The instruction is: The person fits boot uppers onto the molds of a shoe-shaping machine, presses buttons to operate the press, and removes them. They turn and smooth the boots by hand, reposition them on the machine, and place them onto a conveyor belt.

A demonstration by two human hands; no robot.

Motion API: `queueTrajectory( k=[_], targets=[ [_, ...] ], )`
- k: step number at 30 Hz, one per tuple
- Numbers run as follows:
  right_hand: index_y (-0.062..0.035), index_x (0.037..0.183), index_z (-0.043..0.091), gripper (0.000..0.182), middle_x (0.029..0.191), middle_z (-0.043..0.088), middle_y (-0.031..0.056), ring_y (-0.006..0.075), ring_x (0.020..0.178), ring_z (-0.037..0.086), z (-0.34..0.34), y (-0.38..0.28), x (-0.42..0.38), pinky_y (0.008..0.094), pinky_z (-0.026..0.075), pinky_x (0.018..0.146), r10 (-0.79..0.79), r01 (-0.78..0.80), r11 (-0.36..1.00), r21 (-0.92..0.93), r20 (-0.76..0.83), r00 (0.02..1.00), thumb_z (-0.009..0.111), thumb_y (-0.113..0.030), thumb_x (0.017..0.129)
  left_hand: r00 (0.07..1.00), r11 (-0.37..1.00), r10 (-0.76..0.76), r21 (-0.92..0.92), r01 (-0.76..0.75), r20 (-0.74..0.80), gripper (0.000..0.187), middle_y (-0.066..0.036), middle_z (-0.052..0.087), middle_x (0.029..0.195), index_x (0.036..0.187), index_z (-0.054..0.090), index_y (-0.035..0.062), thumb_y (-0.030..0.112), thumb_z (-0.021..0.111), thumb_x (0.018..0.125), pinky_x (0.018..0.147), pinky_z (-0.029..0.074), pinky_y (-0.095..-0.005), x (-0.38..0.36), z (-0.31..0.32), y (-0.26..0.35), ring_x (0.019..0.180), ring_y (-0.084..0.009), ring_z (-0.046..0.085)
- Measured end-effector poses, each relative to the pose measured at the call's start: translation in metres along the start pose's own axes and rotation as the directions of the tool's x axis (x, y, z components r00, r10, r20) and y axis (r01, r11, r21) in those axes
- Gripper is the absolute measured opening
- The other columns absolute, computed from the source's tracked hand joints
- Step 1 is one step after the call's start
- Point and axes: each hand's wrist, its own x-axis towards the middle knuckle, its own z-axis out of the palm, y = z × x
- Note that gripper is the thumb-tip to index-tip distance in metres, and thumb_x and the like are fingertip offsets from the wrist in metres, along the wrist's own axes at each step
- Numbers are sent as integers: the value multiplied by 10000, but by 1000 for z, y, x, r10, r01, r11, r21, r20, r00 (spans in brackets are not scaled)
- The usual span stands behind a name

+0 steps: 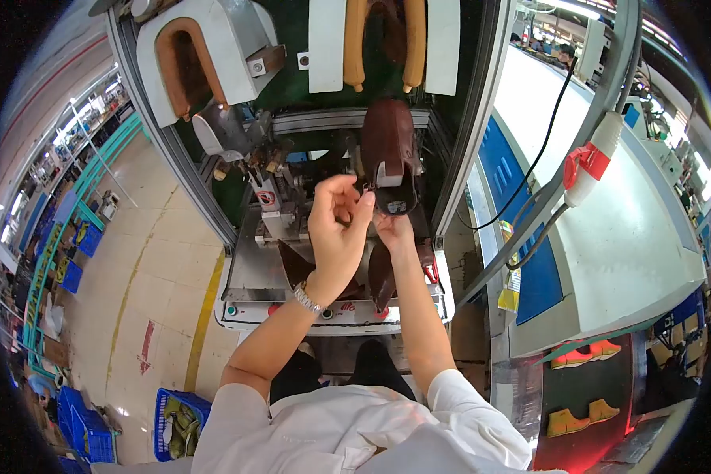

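A dark brown leather shoe upper sits over a form inside the machine, its black-lined opening facing me. My left hand is raised at the left of that opening, its fingers curled and the thumb close to the forefinger. Whatever they may pinch is too small to make out. My right hand is closed at the lower edge of the upper, its fingertips partly hidden beneath it. Below my hands, more brown leather pieces lie on the machine's front ledge.
White pads with tan U-shaped cushions hang above. A metal clamp unit stands left of my hands. Buttons line the front panel. A red-and-white plug hangs at right, above shoes on a conveyor. A blue basket stands lower left.
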Motion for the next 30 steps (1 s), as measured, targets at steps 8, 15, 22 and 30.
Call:
queueTrajectory(
  k=[8,15,22,30],
  targets=[
    [-103,894,586,113,730,583,-19,95,581,492,16,-12,-28,248,414,583,89,-85,993,82,-35,995,547,-208,882,874,832,480,275,-482,78,457,-90,488,1043,1074,509,65,69,711,664,699,414,-289,51,-7,45,846,-188,514],
    [-93,941,579,157,817,611,-3,99,614,488,39,-41,-103,240,401,593,128,-132,991,6,207,970,597,-223,855,717,654,480,339,-676,505,234,-71,604,870,886,606,46,-58,568,680,653,479,-273,105,-17,114,723,-230,603],
    [-7,1235,412,410,1156,541,112,173,1075,500,95,-96,-245,301,377,932,-481,442,457,-772,204,853,527,-186,885,671,727,191,356,-587,716,132,-230,525,716,714,550,-76,46,504,698,656,438,-418,90,-19,176,707,-387,534],
    [-36,1277,422,548,1291,463,124,259,1149,470,-4,-80,-285,418,359,973,105,-77,943,-325,72,992,493,-411,883,454,690,-158,427,-584,877,273,-183,635,905,892,655,-2,136,599,663,748,504,-355,23,45,146,841,-297,632]
  ],
)
